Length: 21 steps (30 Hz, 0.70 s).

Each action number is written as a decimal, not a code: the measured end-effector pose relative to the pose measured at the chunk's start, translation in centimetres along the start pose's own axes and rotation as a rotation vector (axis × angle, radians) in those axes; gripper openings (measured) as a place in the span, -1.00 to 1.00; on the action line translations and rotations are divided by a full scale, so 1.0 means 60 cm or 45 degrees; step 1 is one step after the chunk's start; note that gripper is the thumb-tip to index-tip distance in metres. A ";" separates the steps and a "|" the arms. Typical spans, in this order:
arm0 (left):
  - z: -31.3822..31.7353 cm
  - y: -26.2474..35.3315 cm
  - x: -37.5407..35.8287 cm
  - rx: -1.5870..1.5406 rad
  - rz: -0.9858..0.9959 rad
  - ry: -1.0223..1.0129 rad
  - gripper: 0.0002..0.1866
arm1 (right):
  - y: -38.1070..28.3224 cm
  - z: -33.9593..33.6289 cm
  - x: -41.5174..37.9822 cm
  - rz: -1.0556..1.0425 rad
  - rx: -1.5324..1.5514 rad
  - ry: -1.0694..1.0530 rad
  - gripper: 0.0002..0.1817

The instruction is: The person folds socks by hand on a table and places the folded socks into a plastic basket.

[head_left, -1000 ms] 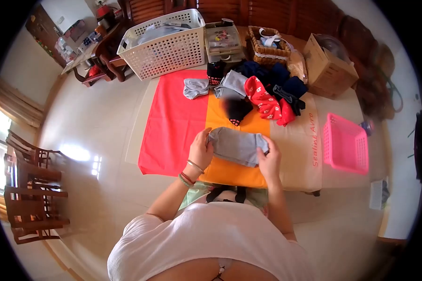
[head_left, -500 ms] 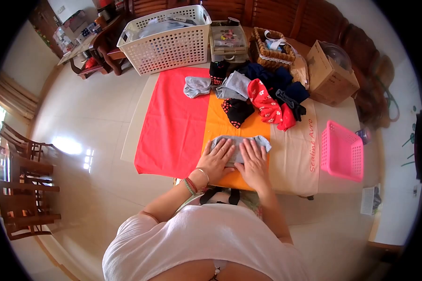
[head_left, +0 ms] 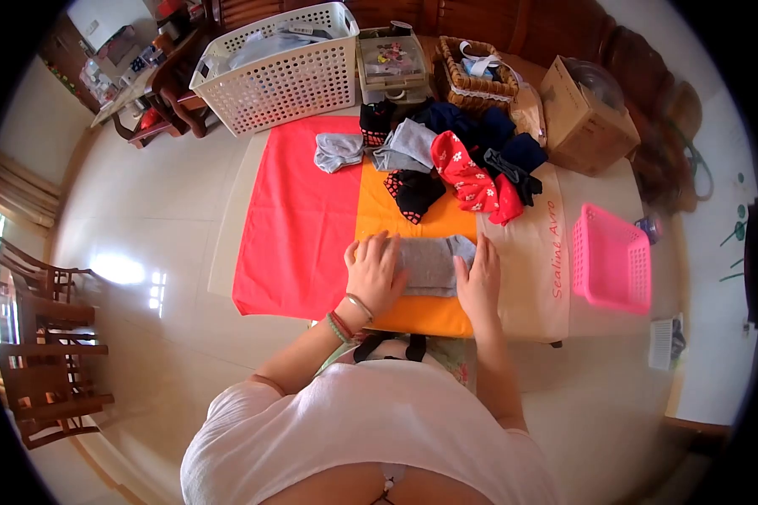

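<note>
A folded grey cloth garment [head_left: 429, 268] lies flat on the orange band of the tablecloth [head_left: 434, 316], right in front of me. My left hand [head_left: 373, 273] rests at its left end, fingers spread and bent, with the thumb over the cloth. At the opposite end my right hand [head_left: 480, 282] lies along the edge, thumb apart from the fingers. Both hands are open and touch the garment without lifting it. Farther back is a loose pile: a red flowered cloth [head_left: 465, 177], a black piece with red trim [head_left: 415, 195], grey pieces [head_left: 339, 151] and dark blue ones.
Along the back stand a white perforated basket [head_left: 278, 84], a lidded plastic box [head_left: 392, 67], a wicker basket [head_left: 480, 84] and a cardboard box [head_left: 585, 122]. A pink basket [head_left: 612, 261] sits at the right. Wooden chairs [head_left: 50, 362] are at the far left.
My hands have slid apart from the top of the grey garment to its left and right ends, uncovering its middle. The view has shifted slightly.
</note>
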<state>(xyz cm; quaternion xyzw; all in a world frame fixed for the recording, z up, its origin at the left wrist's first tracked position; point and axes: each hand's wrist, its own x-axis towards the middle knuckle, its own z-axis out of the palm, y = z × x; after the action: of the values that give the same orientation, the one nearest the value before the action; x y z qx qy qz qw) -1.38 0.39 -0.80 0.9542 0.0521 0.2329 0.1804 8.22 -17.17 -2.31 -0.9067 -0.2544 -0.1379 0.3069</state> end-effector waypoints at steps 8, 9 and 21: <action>-0.006 -0.053 0.032 -0.190 -0.001 0.188 -0.75 | -0.012 -0.013 0.034 -0.030 0.258 0.198 -0.81; -0.016 -0.050 0.036 -0.269 0.007 0.227 -0.79 | -0.017 -0.020 0.035 0.009 0.330 0.220 -0.83; -0.067 -0.016 0.042 -1.337 -0.557 -0.122 -0.86 | -0.003 -0.055 0.056 0.574 1.206 0.269 -0.89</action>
<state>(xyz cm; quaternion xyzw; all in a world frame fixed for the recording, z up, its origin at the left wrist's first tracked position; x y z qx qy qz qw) -1.01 3.00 3.23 0.7131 0.1175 0.1414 0.6765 10.61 -17.82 1.70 -0.6823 -0.0555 -0.0292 0.7284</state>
